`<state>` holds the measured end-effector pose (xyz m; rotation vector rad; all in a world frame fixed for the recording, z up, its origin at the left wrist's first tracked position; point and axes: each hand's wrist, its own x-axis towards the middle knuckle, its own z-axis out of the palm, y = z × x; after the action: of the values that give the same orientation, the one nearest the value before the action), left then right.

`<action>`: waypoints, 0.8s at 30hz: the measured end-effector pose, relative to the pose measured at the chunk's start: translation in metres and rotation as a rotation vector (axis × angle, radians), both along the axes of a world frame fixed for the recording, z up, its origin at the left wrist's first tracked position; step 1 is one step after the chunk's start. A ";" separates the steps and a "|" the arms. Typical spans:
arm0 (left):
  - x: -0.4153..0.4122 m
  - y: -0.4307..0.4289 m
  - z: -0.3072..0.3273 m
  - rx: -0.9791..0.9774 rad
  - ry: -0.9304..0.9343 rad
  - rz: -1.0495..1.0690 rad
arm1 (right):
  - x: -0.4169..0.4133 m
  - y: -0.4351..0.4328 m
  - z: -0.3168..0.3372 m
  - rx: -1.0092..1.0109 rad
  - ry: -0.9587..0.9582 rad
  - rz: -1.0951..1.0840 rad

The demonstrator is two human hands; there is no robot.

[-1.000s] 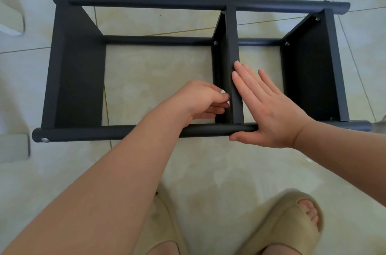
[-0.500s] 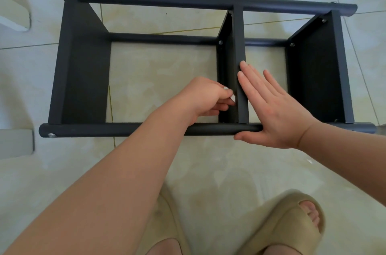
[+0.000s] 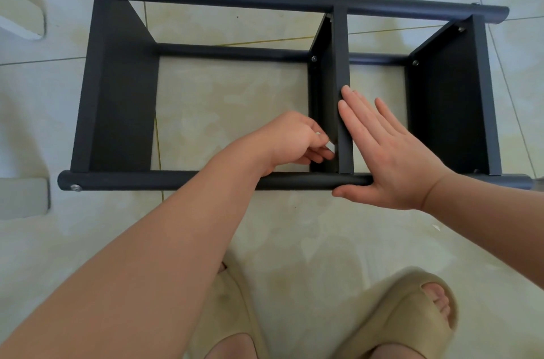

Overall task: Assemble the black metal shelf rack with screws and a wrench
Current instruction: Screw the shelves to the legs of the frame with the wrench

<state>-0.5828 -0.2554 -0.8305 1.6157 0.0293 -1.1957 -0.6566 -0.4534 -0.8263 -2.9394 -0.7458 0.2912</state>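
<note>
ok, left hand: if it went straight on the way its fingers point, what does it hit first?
The middle panel. The left hand points its curled fingers right at that panel's left face, near the front rail, and they look nearly in contact, though depth is unclear.

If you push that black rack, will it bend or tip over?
Probably stiff: the rack is panels screwed to round bars. Unlikely to tip, lying wide and low on the tiled floor; it may slide on those smooth tiles.
</note>
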 end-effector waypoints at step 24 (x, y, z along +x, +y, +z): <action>-0.002 0.016 0.007 0.069 -0.117 -0.288 | 0.000 0.000 0.001 -0.006 0.008 -0.008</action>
<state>-0.5845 -0.2391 -0.8232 1.7911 -0.2464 -1.3261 -0.6566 -0.4531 -0.8258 -2.9443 -0.7339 0.3051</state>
